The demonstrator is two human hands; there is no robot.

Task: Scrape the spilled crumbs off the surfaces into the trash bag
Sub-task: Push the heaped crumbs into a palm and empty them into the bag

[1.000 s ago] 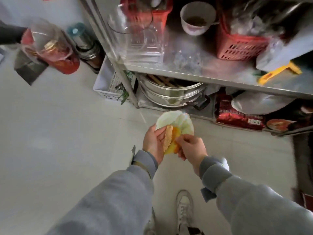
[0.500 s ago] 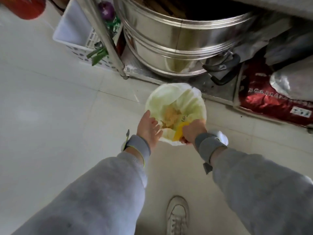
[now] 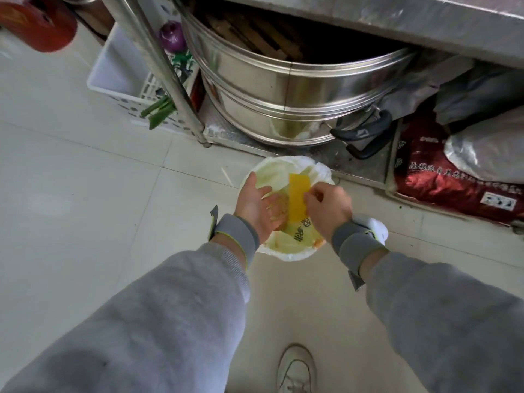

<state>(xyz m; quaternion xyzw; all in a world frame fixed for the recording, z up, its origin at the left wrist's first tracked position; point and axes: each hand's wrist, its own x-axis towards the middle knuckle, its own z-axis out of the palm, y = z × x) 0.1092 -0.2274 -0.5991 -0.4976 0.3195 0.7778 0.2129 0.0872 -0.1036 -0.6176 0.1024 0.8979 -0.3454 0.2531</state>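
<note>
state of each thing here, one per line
trash bag: open at the mouth, on the floor
yellow scraper: pinched by the right hand, over the bag
crumbs: heaped on the left palm
left hand: open, palm up over the bag
right hand: pinching the scraper
steel steamer: uncovered, on the low shelf
red sack: lying flat

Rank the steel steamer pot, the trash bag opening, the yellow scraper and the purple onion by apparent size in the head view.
1. Steel steamer pot, by far the largest.
2. Trash bag opening.
3. Yellow scraper.
4. Purple onion, about as big as the scraper and farther from the camera, so the last two are unsure.
</note>
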